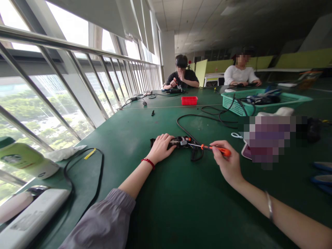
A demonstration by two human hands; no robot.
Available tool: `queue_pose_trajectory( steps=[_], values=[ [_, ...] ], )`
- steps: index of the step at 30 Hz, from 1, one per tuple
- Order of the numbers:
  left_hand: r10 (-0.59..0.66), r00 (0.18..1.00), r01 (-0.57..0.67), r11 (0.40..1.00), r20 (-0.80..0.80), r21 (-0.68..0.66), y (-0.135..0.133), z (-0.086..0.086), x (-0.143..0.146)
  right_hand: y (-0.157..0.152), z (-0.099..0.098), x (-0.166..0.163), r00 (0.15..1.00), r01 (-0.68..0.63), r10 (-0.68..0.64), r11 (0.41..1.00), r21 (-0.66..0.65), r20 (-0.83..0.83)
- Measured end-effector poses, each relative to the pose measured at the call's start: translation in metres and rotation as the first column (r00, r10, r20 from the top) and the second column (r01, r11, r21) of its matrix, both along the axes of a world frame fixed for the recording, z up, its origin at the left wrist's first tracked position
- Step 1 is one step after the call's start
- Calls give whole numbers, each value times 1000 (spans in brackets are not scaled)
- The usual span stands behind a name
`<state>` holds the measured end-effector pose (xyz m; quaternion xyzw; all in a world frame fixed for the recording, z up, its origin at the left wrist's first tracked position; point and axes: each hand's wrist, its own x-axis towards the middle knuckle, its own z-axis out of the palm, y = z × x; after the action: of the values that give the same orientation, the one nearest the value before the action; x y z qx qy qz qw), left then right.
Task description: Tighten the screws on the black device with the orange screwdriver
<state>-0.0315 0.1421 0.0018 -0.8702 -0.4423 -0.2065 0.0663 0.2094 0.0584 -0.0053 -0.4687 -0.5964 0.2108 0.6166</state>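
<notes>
My left hand (161, 148) lies over a small black device (178, 142) on the green table (166, 193), its fingers curled around the body and pressing it down. A black cable (193, 119) runs from the device toward the back. My right hand (225, 159) pinches an orange-handled screwdriver (216, 149); its thin shaft points left, with the tip at the exposed end of the device. A red string circles my left wrist, and a silver bracelet sits on my right forearm.
A red tray (189, 100) and a teal basket (259, 100) holding cables stand further back. Two people sit at the far end. A black cable loop (85, 173), a white box (33, 214) and a green-white bag (23, 160) lie at the left by the railing.
</notes>
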Motion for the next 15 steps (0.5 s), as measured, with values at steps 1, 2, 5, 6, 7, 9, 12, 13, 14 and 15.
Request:
queue_pose_trajectory(
  steps=[1,2,5,6,7,9,12,13,14,15],
  values=[
    [0,1000,0,1000,4,-5,1,0,0,0,1,0,1000,-11,11,1000,-18,2],
    [-2,1000,2,1000,7,-11,2,-1,-1,0,1,0,1000,-12,12,1000,-28,2],
    [-9,1000,9,1000,11,-30,3,0,-1,1,2,0,1000,5,-5,1000,-24,-3],
    [-10,1000,10,999,11,-35,3,0,-1,1,2,0,1000,15,-15,1000,-9,-14],
    [-10,1000,11,999,12,-39,3,1,-2,2,1,0,999,30,-29,999,15,-32],
    [-8,1000,9,999,15,-46,3,2,-1,4,-1,0,995,66,-61,996,62,-81],
    [-4,1000,4,999,17,-50,4,4,-2,7,-3,0,990,79,-72,995,53,-119],
    [-4,1000,5,999,17,-49,4,4,-2,7,-3,1,991,73,-69,997,37,-114],
    [-6,1000,7,999,18,-48,4,4,-2,8,-2,1,992,69,-66,997,23,-106],
    [-9,1000,10,999,18,-48,4,4,-2,9,-2,2,993,66,-64,998,15,-99]
  ],
)
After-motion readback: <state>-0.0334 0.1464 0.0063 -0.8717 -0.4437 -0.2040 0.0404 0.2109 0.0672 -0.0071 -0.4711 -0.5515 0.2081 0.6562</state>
